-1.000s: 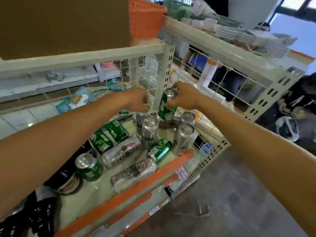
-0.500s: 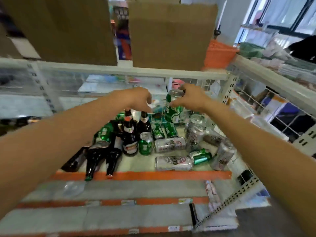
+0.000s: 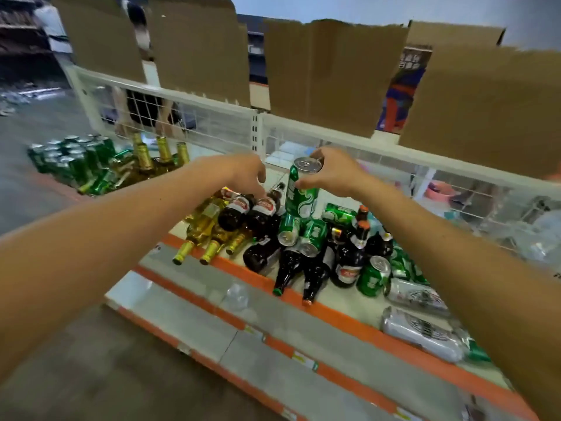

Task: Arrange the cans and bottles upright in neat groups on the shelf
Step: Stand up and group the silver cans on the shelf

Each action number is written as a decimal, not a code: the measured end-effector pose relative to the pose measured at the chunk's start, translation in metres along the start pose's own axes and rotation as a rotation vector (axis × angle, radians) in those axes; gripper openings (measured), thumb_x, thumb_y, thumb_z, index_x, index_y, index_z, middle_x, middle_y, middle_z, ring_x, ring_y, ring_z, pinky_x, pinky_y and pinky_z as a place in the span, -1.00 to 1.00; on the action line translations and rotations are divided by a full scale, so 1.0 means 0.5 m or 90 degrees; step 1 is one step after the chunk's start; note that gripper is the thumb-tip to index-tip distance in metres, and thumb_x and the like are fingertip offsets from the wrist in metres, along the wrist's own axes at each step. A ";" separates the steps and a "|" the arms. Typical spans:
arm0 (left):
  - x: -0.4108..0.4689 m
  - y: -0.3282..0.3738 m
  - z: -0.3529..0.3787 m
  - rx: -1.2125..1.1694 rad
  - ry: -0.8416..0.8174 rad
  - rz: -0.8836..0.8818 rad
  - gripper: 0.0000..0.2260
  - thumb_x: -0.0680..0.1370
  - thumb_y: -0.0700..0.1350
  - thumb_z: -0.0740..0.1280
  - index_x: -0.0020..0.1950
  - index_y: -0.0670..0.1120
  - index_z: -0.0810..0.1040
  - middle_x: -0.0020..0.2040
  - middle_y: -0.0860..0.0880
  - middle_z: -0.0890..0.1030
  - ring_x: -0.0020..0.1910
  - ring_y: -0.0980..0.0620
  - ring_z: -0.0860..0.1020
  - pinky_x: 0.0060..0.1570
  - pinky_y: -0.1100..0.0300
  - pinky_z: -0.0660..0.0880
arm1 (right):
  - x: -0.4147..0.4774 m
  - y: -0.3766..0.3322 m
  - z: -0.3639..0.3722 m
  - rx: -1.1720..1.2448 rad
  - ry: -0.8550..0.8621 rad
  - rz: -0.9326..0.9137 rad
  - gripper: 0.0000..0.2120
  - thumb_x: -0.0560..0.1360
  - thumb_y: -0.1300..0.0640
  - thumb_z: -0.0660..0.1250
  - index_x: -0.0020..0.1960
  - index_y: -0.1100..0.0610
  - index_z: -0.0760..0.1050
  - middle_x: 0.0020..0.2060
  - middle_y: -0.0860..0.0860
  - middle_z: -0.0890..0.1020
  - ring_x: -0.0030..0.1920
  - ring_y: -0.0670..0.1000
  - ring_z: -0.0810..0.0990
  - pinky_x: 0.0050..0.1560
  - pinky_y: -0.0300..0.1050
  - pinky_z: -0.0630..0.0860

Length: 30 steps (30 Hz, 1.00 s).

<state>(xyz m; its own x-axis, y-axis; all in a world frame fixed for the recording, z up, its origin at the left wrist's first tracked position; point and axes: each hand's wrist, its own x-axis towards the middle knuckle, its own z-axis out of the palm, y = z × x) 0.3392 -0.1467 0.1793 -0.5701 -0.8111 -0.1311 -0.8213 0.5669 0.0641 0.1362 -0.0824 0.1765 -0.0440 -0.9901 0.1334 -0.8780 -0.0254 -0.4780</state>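
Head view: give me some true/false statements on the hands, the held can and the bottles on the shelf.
1. The right hand grips the green can near its top. True.
2. The left hand holds a brown bottle. False: it grips nothing; its fingers curl loosely close to the brown bottles.
3. The yellow bottles stand upright. False: they lie on their sides, necks at the front edge of the shelf.
4. The silver cans lie on their sides. True.
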 end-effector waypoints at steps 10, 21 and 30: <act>-0.163 -0.297 0.019 -0.052 -0.001 -0.123 -0.57 0.56 0.06 0.39 0.36 -0.10 0.49 0.23 -0.08 0.55 0.06 -0.01 0.48 0.07 0.11 0.43 | 0.099 -0.268 0.194 0.034 -0.075 -0.105 -0.34 0.34 -0.10 0.57 0.28 0.18 0.41 0.05 0.02 0.54 0.00 0.00 0.53 -0.18 -0.17 0.44; -0.289 -0.615 0.033 -0.048 -0.015 -0.182 -0.64 0.54 0.05 0.40 0.28 -0.08 0.56 0.09 0.00 0.56 0.01 0.02 0.48 0.01 0.16 0.40 | 0.209 -0.549 0.381 0.051 -0.134 -0.161 -0.47 0.35 -0.05 0.58 0.15 0.11 0.39 0.02 0.04 0.55 -0.04 -0.01 0.54 -0.21 -0.22 0.48; -0.384 -0.853 0.043 -0.065 -0.001 -0.282 -0.59 0.54 0.06 0.40 0.33 -0.09 0.54 0.23 -0.08 0.57 0.17 -0.08 0.52 0.23 0.04 0.46 | 0.301 -0.735 0.518 0.061 -0.165 -0.212 -0.41 0.37 -0.06 0.56 0.24 0.17 0.41 0.01 0.03 0.53 0.02 0.04 0.55 0.10 0.01 0.59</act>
<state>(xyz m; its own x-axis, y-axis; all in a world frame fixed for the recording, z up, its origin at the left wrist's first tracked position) 0.7992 -0.2295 0.1557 -0.1634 -0.9719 -0.1694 -0.9840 0.1482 0.0988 0.5757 -0.2577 0.1471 0.3660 -0.9274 0.0774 -0.7749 -0.3498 -0.5265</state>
